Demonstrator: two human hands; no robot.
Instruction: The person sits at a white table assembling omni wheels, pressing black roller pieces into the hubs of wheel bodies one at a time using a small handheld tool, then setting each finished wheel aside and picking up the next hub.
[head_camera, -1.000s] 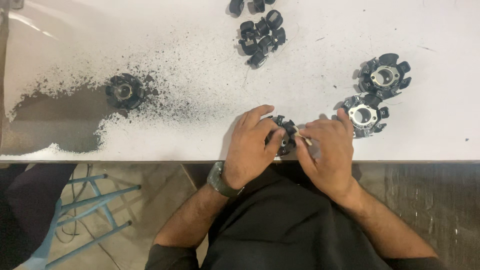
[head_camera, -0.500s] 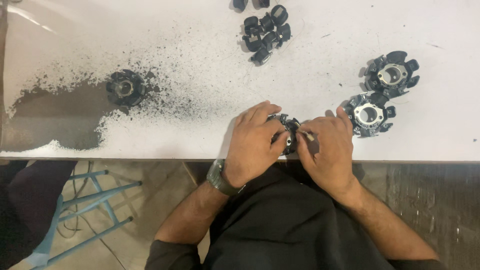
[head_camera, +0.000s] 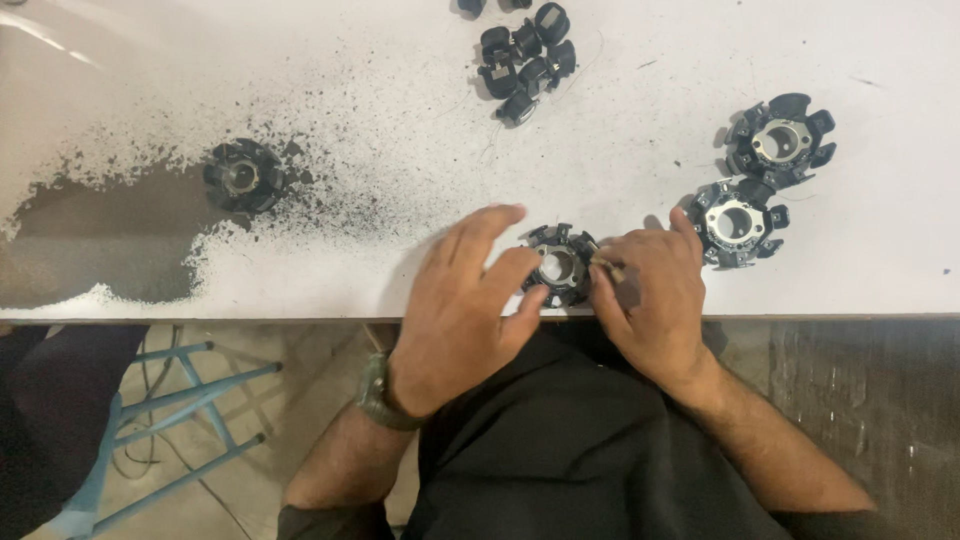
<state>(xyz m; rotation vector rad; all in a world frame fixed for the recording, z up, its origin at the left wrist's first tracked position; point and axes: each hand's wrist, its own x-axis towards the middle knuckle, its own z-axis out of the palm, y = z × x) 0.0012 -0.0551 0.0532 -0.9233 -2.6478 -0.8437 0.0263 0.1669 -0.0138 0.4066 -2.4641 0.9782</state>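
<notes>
Down at the near edge I see my own dark-clothed lap, and to the left of it a blue metal frame standing on a pale floor. On my left wrist sits a green watch.

Just past that runs the front edge of the white counter. My left hand lies over that edge with fingers spread and loosely curled; its thumb and forefinger tips touch the left side of a black round part with a metal ring centre, which rests on the counter close to the edge. My right hand is curled against the right side of the same part and pinches a small brownish piece between thumb and forefinger; I cannot tell what it is.

Just right of my right hand lies a second black ring part, and a little farther back and right a third one, the two nearly touching. On the left the counter's white coat is worn through in a dark patch with black speckling spread around it, and a fourth round part sits in that speckled area. At the far middle lies a loose heap of small black pieces.
</notes>
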